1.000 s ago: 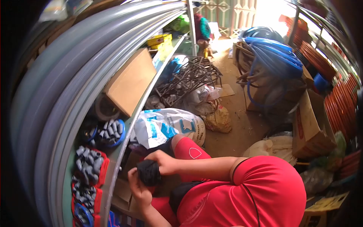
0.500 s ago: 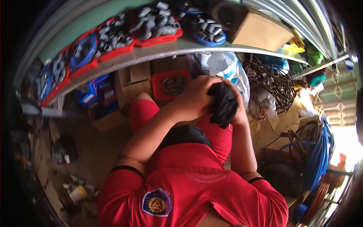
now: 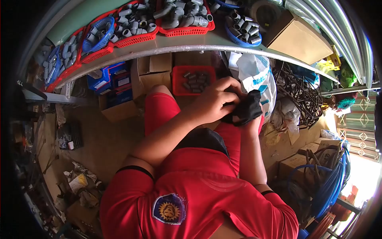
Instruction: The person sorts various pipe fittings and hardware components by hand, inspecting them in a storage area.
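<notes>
A crumpled piece of black cloth [image 3: 250, 109] is between my two hands, above my right thigh. My left hand [image 3: 217, 101] comes in from the left with its fingers bent, the tips closed on the cloth's near-left side. My right hand [image 3: 251, 124] is under and behind the cloth, which covers most of its fingers. A small patch of skin shows at the cloth's lower left edge. Whether the cloth is a glove or something else, I cannot make out.
A red tray [image 3: 193, 92] of grey fittings lies beyond my knees, beside a white plastic bag [image 3: 254, 73]. Overhead, a shelf edge [image 3: 199, 48] carries red baskets [image 3: 185, 31] of pipe fittings. Cardboard boxes [image 3: 153, 73] stand left; a blue hose coil [image 3: 332, 179] hangs right.
The black cloth was bunched and held upright between both hands. Now it lies more spread over my right hand, slightly further right, with my left fingers at its side. The view has shifted a little.
</notes>
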Demonstrator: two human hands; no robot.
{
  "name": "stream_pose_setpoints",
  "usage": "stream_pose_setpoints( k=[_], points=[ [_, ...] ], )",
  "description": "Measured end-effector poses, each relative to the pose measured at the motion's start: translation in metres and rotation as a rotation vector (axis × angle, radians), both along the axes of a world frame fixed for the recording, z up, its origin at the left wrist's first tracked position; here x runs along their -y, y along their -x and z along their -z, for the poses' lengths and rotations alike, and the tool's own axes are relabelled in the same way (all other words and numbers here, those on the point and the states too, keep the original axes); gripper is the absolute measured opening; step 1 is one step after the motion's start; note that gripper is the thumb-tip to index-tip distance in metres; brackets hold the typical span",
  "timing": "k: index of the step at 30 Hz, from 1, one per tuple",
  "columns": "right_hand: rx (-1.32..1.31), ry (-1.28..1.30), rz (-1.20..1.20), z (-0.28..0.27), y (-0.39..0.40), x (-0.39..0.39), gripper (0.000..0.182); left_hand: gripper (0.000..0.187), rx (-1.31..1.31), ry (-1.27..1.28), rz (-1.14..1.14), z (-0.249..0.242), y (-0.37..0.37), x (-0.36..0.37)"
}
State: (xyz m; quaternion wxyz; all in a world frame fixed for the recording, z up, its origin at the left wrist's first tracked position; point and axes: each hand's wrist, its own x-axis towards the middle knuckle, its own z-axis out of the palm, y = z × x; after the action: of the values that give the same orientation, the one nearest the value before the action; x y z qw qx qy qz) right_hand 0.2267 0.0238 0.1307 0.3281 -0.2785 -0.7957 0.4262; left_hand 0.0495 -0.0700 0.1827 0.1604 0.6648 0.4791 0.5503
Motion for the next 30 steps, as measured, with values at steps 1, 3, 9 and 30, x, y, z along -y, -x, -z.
stream_pose_setpoints(
  k=[1, 3, 9, 30],
  points=[
    [0.05, -0.143, 0.058, 0.007, 0.006, -0.001, 0.026, 0.023, 0.029, 0.031, -0.02, 0.007, -0.001, -0.003],
    [0.13, -0.361, 0.147, 0.019, 0.019, -0.008, 0.021, 0.021, 0.083, 0.09, -0.055, 0.025, -0.003, -0.01],
    [-0.478, 0.923, 0.288, 0.153, 0.014, -0.059, 0.033, 0.017, 0.578, 0.248, -0.232, 0.128, 0.051, -0.038],
    [-0.519, 1.3, 0.467, 0.186, 0.05, -0.072, 0.032, 0.018, 0.75, 0.596, -0.339, 0.109, 0.173, 0.008]
  ],
)
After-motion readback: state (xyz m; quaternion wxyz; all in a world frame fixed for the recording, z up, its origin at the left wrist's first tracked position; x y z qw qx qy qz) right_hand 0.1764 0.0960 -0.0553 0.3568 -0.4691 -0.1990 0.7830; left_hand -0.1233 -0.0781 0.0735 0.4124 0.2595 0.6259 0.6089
